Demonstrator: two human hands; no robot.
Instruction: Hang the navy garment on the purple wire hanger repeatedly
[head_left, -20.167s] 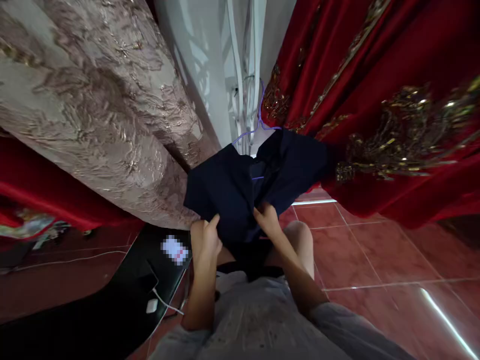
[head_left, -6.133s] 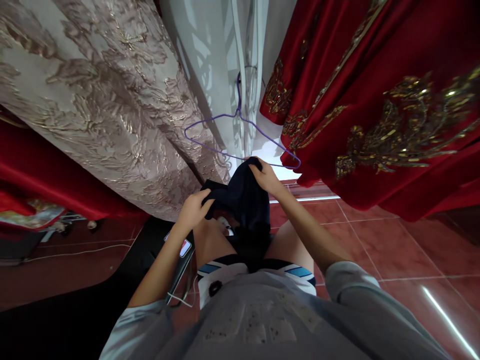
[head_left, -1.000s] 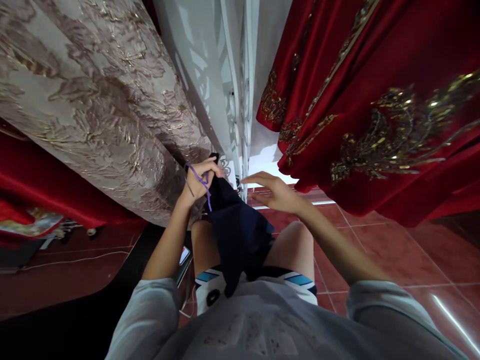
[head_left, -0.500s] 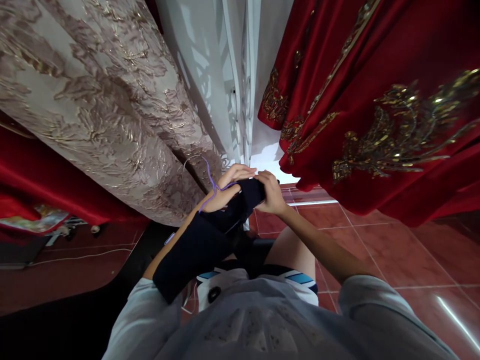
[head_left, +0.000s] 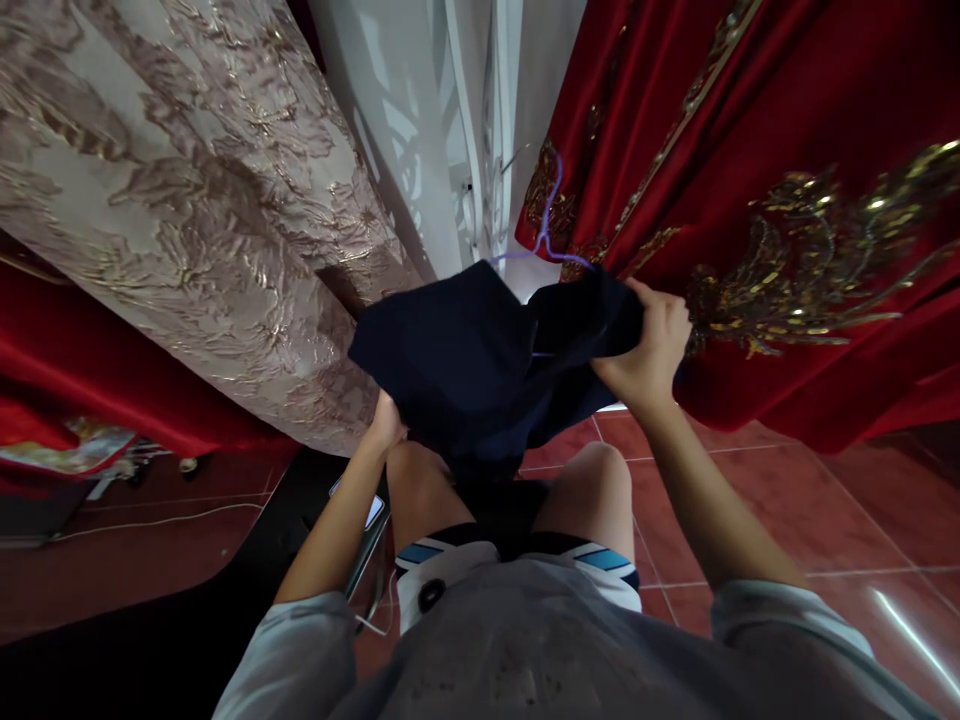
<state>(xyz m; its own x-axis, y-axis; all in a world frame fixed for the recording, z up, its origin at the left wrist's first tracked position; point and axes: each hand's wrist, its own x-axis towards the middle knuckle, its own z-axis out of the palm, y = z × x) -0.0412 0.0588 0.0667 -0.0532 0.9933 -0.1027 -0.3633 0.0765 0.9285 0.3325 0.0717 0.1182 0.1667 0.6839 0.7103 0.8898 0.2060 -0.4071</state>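
Half a second earlier the dark navy garment (head_left: 480,365) had been rolled along the left forearm with the purple wire hanger (head_left: 541,232) at the wrist; now it was spread wide in front of the person, the hanger's hook poking up above its top edge. The right hand (head_left: 651,350) had its fingers curled tight on the garment's right edge, just beside the red embroidered fabric (head_left: 757,210). The left hand (head_left: 386,428) was under the left edge, its fingers hidden, so their state could not be told.
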